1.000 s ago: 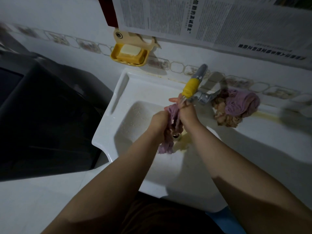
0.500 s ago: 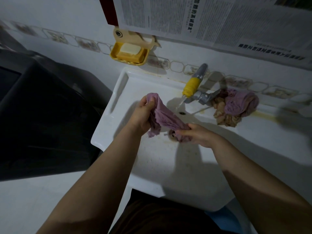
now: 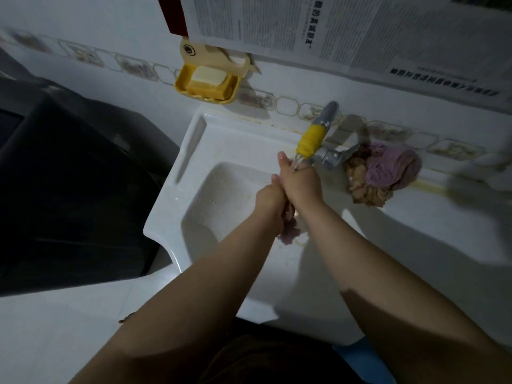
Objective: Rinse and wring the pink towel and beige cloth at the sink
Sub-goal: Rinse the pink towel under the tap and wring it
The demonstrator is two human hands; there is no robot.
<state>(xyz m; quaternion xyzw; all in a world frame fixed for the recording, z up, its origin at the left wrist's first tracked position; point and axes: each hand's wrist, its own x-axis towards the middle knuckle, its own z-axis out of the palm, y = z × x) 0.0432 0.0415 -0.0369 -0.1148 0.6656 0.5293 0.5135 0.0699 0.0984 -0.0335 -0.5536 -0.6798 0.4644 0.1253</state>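
Gripping the pink towel (image 3: 288,231) together, the left hand (image 3: 270,195) and right hand (image 3: 300,180) met over the sink (image 3: 194,167) basin, just below the yellow-tipped tap (image 3: 309,139). Both had their fingers curled round the bunched cloth, of which only a small wad showed beneath the wrists. Water ran onto the right hand. A beige cloth (image 3: 363,187) lay heaped with another pink one (image 3: 390,169) on the surface right of the tap. A yellow soap dish (image 3: 206,84) hung on the wall.
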